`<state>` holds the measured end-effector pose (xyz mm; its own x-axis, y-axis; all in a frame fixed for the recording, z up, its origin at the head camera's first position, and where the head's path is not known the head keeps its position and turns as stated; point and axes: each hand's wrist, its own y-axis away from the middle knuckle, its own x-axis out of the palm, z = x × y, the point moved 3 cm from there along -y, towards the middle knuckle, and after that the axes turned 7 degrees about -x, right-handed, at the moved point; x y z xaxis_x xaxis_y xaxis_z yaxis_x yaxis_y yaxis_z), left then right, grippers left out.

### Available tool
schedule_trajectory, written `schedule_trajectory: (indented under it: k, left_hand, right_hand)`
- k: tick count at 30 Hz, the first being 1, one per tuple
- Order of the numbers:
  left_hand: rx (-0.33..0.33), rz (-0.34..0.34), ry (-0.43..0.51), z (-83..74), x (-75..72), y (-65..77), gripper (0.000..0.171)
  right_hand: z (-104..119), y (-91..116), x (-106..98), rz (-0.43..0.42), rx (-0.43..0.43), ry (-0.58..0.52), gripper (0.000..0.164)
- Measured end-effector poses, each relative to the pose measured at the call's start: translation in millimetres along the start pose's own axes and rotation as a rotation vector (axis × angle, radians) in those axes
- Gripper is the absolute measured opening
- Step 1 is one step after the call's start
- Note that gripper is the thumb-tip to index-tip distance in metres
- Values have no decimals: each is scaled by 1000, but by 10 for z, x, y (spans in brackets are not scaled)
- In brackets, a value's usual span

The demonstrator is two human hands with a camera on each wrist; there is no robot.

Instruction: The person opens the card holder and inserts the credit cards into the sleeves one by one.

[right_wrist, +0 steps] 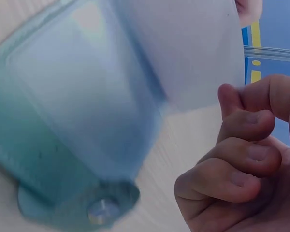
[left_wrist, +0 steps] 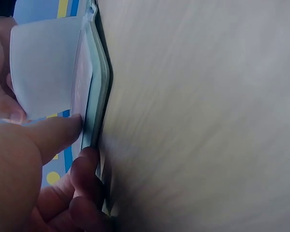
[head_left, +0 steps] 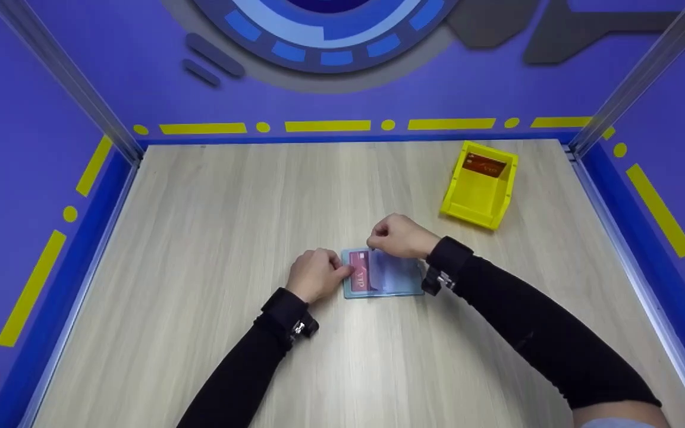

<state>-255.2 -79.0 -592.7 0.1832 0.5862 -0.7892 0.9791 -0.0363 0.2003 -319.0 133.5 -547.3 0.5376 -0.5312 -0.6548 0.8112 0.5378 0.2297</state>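
Note:
A pale green card holder with clear sleeves lies opened out on the table. A red card marked VIP shows through the plastic at its left side. My left hand grips that left edge, thumb on top over the card and fingers curled at the rim. Between thumb and index finger, my right hand pinches the corner of a translucent sleeve page, which stands raised from the holder. A closure strap with a round metal snap sticks out at the holder's side in the right wrist view.
Toward the back right stands a yellow bin with a dark red card leaning against its inner back wall. Blue panels with yellow marks enclose the wood-grain table at the back and both sides.

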Motion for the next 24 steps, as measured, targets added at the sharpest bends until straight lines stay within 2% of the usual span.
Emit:
schedule_trajectory:
  k: [3,9,16,24]
  left_hand:
    - [17,-6,-6,5,2,-3,34]
    - [45,-30,-26,2,-9,-3,43]
    - [32,-13,-9,11,-7,-1,38]
    - [31,-6,-9,23,-6,-6,39]
  right_hand:
    - [7,-42,71,-10,-17,-5,26]
    - [23,-122,196,-6,-37,9,24]
    - [-5,-184,299,3,-30,35,23]
    - [-19,-202,323,-3,-37,12,27]
